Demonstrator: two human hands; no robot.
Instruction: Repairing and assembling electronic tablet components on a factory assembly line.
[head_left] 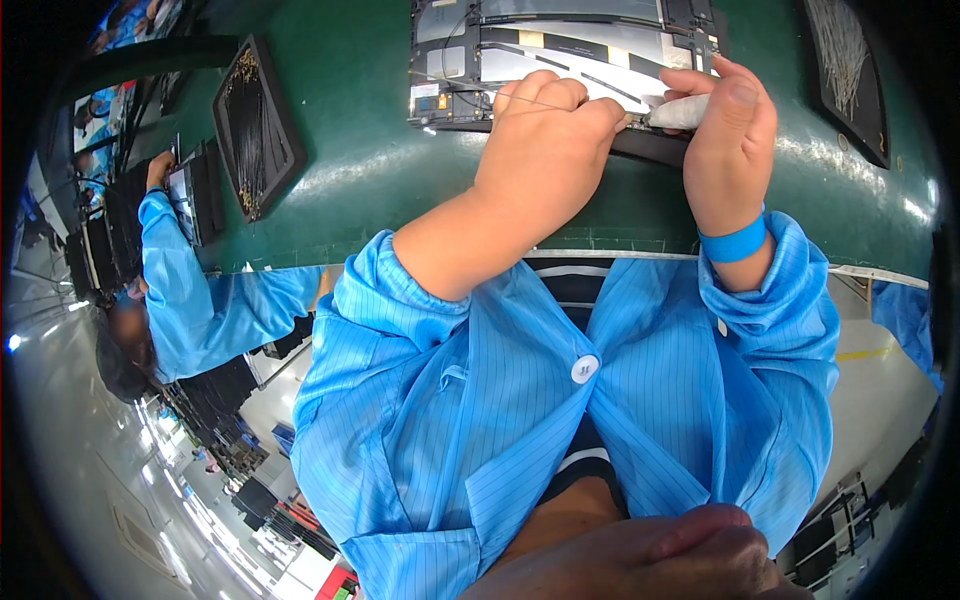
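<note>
An opened electronic device (570, 60), with flat silver panels, black strips and thin wiring, lies at the far edge of view. My left hand (545, 135) is closed, its thumb and fingertips pinched at the device's near edge. A thin cable (455, 82) runs from the device's left side across these fingers; what the tips grip is hidden. Opposite it, my right hand (733, 140) bends its fingers at the near right corner. A white wrapped piece (680, 112) shows among them, its tip at the edge; whether it is a covered finger or a held thing, I cannot tell.
A black tray (283, 125) of dark strands with gold-coloured ends stands on the green table (380, 190) to the left. Another black tray (872, 140) at the far right holds pale strands. Further left, a co-worker's blue sleeve (190, 290) reaches toward another device.
</note>
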